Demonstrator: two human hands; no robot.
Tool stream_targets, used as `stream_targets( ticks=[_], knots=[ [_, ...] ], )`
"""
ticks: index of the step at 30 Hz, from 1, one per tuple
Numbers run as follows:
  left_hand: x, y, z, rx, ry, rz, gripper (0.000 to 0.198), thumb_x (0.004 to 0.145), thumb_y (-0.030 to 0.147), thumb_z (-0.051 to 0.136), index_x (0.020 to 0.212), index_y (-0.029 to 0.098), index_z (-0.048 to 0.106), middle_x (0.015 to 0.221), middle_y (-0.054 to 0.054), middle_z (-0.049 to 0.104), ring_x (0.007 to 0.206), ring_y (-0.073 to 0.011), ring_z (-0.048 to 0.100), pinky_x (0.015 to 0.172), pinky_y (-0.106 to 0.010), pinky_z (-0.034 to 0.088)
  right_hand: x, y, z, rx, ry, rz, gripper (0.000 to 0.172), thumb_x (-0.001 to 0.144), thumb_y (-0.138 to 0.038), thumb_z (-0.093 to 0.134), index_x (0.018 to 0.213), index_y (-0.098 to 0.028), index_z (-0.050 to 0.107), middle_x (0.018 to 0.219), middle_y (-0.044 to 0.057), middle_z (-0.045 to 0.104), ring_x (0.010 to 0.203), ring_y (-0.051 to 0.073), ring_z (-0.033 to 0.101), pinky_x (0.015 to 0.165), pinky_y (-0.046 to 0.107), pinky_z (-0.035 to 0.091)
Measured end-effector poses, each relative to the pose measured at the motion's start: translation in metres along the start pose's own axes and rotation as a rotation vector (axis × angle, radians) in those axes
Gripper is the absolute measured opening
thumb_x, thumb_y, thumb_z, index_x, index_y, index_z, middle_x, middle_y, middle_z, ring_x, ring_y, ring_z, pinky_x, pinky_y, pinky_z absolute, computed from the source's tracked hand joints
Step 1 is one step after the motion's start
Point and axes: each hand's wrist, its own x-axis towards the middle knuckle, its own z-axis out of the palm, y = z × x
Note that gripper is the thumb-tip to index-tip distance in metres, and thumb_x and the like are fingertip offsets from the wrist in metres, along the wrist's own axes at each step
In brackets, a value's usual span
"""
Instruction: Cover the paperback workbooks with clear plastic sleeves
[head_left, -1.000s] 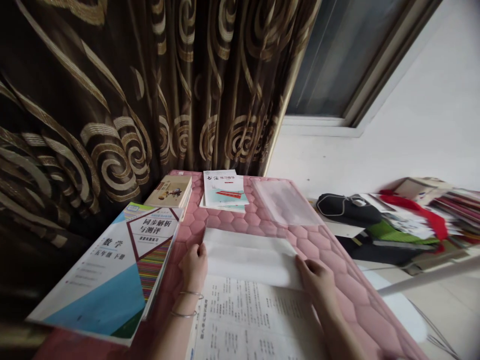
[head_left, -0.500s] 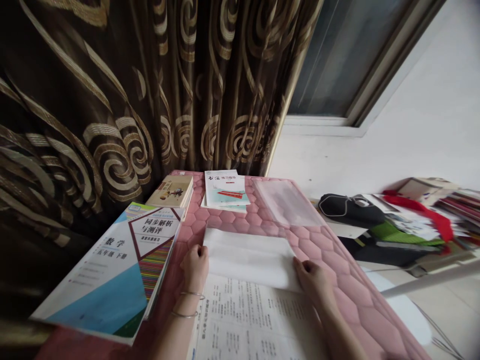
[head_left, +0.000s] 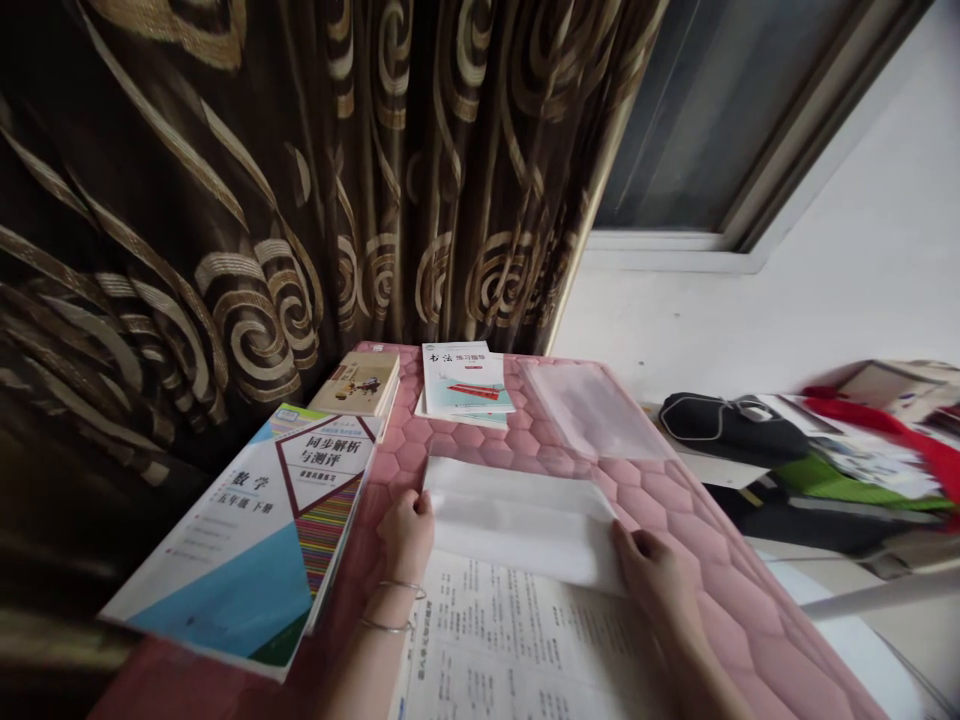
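A white sheet [head_left: 525, 515] with a crease across it lies at the far end of an open printed book [head_left: 517, 640]. Its left edge is pinched by my left hand [head_left: 407, 530], which has two thin bangles at the wrist. On the opposite edge, my right hand [head_left: 654, 572] is closed with the thumb and fingers together. A faint see-through strip shows just beyond the sheet's far edge. Whether the sheet is joined to the book cannot be made out. The book's lower part runs out of view between my forearms.
A large maths workbook [head_left: 247, 540] lies left, with a tan book stack [head_left: 358, 385] behind it. Calligraphy booklets [head_left: 465, 385] and a translucent plastic cover [head_left: 592, 405] lie on the pink padded tabletop [head_left: 720, 590]. A black case [head_left: 727, 428] and clutter stand right. A patterned curtain [head_left: 420, 180] hangs behind.
The whole scene has shifted slightly right in view as the camera turned. Both hands keep their hold on the white sheet's edges, with little other movement.
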Motion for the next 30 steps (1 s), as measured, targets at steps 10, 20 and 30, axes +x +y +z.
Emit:
stream_targets(
  ticks=[10, 20, 30],
  knots=[
    [-0.0020, 0.0037, -0.0032, -0.046, -0.027, 0.007, 0.030, 0.097, 0.029, 0.039, 0.084, 0.020, 0.064, 0.098, -0.012, 0.075, 0.096, -0.0246, 0.068, 0.071, -0.030, 0.035, -0.0012, -0.0040, -0.0029, 0.029, 0.036, -0.002, 0.046, 0.069, -0.062, 0.045, 0.056, -0.020, 0.058, 0.054, 0.007, 0.060, 0.060, 0.023, 0.056, 0.054, 0.030, 0.037],
    [-0.0031, 0.0063, -0.0066, 0.018, -0.042, -0.013, 0.029, 0.096, 0.024, 0.039, 0.087, 0.020, 0.066, 0.100, -0.013, 0.075, 0.097, -0.0259, 0.068, 0.071, -0.030, 0.037, 0.0022, -0.0088, 0.0002, -0.003, 0.017, -0.012, 0.045, 0.070, -0.062, 0.043, 0.052, -0.022, 0.053, 0.053, 0.008, 0.061, 0.061, 0.025, 0.058, 0.054, 0.030, 0.038],
    [-0.0017, 0.0095, -0.0009, 0.069, -0.054, -0.018, 0.033, 0.099, 0.029, 0.035, 0.099, 0.019, 0.066, 0.103, -0.014, 0.074, 0.104, -0.0285, 0.068, 0.075, -0.033, 0.038, -0.0014, -0.0044, -0.0049, 0.116, 0.013, 0.021, 0.048, 0.065, -0.064, 0.046, 0.058, -0.018, 0.059, 0.055, 0.006, 0.059, 0.061, 0.023, 0.057, 0.053, 0.028, 0.038]
  ],
)
